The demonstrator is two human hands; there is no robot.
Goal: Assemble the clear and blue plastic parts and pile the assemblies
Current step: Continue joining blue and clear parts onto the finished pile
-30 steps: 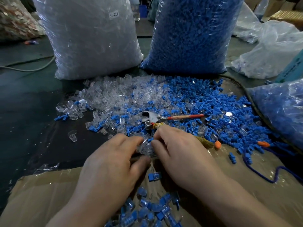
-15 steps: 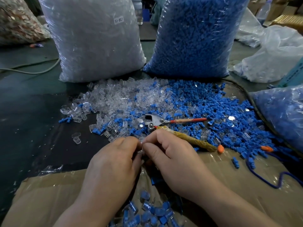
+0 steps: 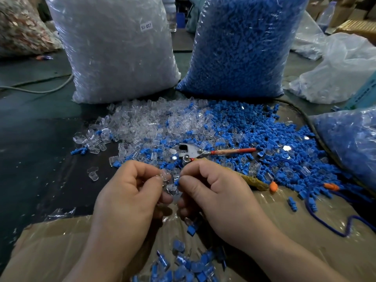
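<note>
My left hand (image 3: 130,192) pinches a clear plastic part (image 3: 165,176) between thumb and forefinger. My right hand (image 3: 213,192) pinches a small blue part (image 3: 176,182) a little to the right of it; the two parts are close together. More clear pieces show between the lower fingers of both hands. Loose clear parts (image 3: 142,125) lie heaped on the table beyond my hands, with loose blue parts (image 3: 264,143) spread to the right. A pile of finished assemblies (image 3: 187,265) lies on the taped cardboard (image 3: 50,247) below my wrists.
A big bag of clear parts (image 3: 118,53) and a big bag of blue parts (image 3: 244,47) stand at the back. Pliers with a red handle (image 3: 203,153) lie in the parts. Another blue-filled bag (image 3: 350,143) sits right, a blue cord (image 3: 325,222) near it.
Both hands have lifted off the heap and drawn towards me. The fingers now hold one clear and one blue part apart; earlier they were pressed together low over the clear pieces.
</note>
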